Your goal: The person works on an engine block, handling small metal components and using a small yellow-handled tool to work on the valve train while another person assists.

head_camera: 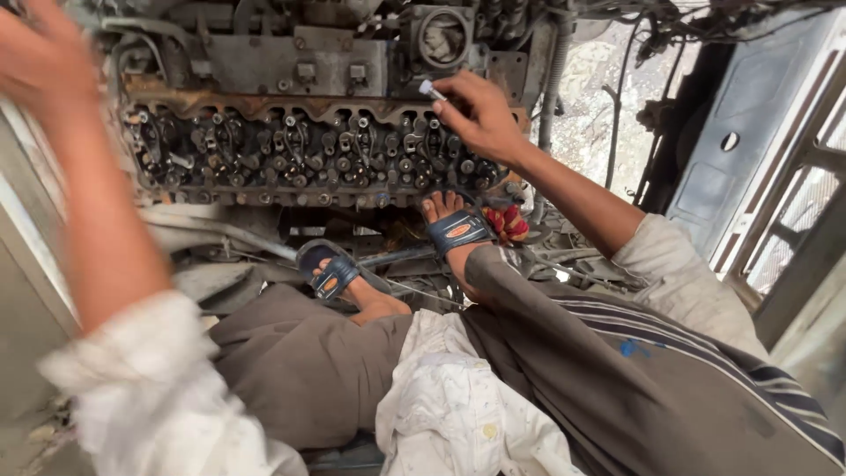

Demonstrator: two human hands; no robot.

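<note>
My right hand (476, 113) reaches forward over an exposed engine cylinder head (308, 154), dark and oily, with rows of valve springs and rockers. Its fingertips pinch a small light-coloured cylindrical piece (432, 89) just above the right part of the head. My left hand (40, 57) is raised at the upper left, blurred, apart from the engine; whether anything is in it does not show. My feet in blue sandals (456, 231) rest against the engine's lower edge.
A rusty gasket edge and metal housing (291, 66) sit above the valve row. Hoses and wires (617, 106) hang at the right. A grey cab wall (758, 132) closes the right side. A red-handled tool (508, 222) lies beside my right foot.
</note>
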